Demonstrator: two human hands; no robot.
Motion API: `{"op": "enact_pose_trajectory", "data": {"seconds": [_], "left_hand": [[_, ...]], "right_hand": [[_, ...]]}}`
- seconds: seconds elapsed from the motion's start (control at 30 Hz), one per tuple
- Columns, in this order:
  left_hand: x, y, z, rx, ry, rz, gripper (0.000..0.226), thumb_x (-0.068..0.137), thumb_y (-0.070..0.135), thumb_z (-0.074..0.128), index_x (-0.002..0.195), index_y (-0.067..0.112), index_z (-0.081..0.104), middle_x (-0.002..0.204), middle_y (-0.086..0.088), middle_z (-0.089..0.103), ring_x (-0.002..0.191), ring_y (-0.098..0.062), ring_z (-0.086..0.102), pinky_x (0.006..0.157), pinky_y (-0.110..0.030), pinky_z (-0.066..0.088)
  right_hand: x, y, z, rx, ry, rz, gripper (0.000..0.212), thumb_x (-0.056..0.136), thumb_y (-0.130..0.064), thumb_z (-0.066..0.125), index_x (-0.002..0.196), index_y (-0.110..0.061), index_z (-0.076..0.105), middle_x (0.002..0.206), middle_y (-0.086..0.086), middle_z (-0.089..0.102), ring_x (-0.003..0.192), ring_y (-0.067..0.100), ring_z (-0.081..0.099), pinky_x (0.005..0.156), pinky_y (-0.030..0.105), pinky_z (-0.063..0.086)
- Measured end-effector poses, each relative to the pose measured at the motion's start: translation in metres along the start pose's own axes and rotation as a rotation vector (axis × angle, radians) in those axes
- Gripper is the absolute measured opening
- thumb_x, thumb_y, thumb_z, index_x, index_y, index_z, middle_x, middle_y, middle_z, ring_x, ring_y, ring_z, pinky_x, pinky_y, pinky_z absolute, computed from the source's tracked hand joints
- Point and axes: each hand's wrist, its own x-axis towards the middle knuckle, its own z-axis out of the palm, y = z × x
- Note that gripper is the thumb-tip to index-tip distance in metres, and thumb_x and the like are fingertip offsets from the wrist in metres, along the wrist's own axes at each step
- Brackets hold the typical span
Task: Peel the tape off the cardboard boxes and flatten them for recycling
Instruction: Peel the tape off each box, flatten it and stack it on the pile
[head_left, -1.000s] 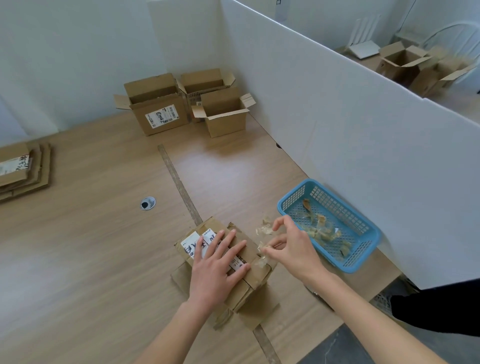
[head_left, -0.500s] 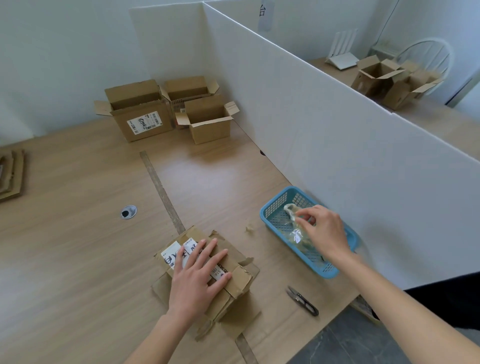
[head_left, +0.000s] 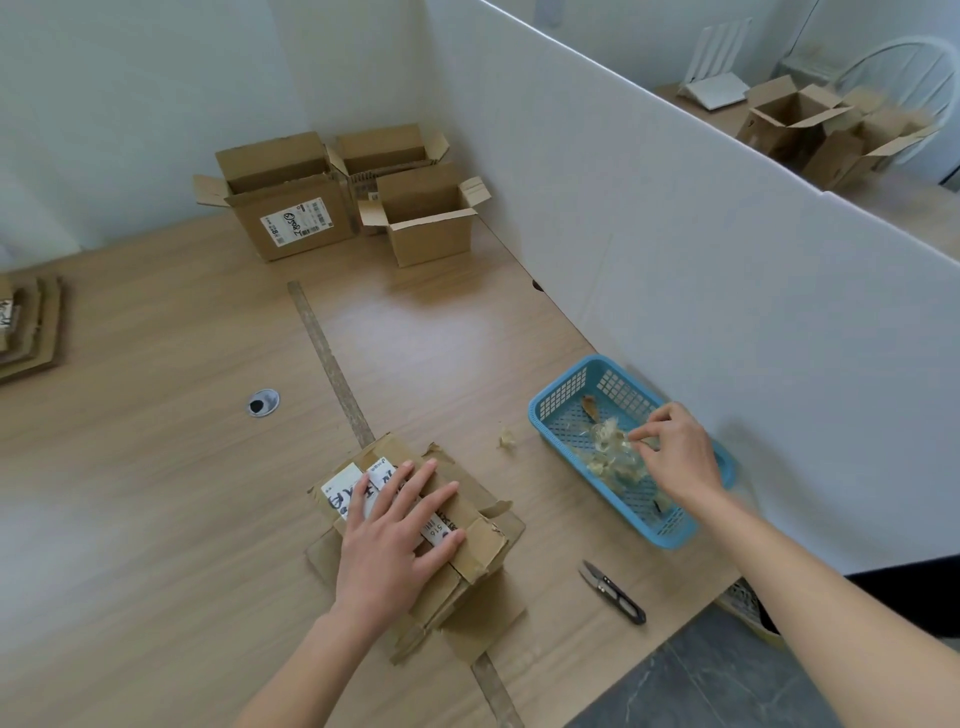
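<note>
A squashed cardboard box (head_left: 470, 540) with white labels lies on the wooden table near its front edge. My left hand (head_left: 397, 540) presses flat on top of it, fingers spread. My right hand (head_left: 675, 457) hovers over the blue plastic basket (head_left: 550, 405) at the right, its fingertips pinched on a clear strip of tape (head_left: 610, 436) above the heap of tape scraps inside. Three open boxes stand at the back: a labelled one (head_left: 291, 208), one behind (head_left: 387, 148) and a smaller one (head_left: 431, 221).
Small black snips (head_left: 613, 592) lie by the table's front edge. One tape scrap (head_left: 506, 439) sits on the table beside the basket. Flattened cardboard (head_left: 28, 327) is stacked at far left. A white partition (head_left: 675, 234) runs along the right; a cable grommet (head_left: 262, 402) sits mid-table.
My right hand carried the peeled tape from the box to the basket and now holds it low over the scraps. The left hand stayed pressed on the box.
</note>
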Motion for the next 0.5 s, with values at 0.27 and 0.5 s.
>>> {"op": "enact_pose_trajectory", "data": {"seconds": [0.27, 0.5], "left_hand": [[0.0, 0.0, 0.002, 0.002, 0.011, -0.002, 0.055, 0.098, 0.075, 0.028, 0.146, 0.053, 0.041, 0.163, 0.024, 0.024, 0.154, -0.003, 0.013, 0.126, -0.05, 0.006], [0.001, 0.003, -0.001, -0.076, 0.031, -0.007, 0.064, 0.1, 0.072, 0.028, 0.151, 0.038, 0.043, 0.166, 0.018, 0.021, 0.154, -0.005, 0.013, 0.126, -0.049, 0.005]], "right_hand": [[-0.001, -0.009, 0.004, 0.032, 0.01, -0.079, 0.023, 0.095, -0.017, 0.068, 0.113, -0.028, 0.076, 0.125, -0.009, 0.067, 0.113, 0.014, 0.062, 0.085, 0.026, 0.047], [-0.046, -0.087, 0.029, 0.232, -0.467, -0.376, 0.046, 0.086, -0.063, 0.061, 0.128, -0.043, 0.06, 0.124, -0.024, 0.061, 0.102, -0.009, 0.059, 0.089, 0.025, 0.055]]}}
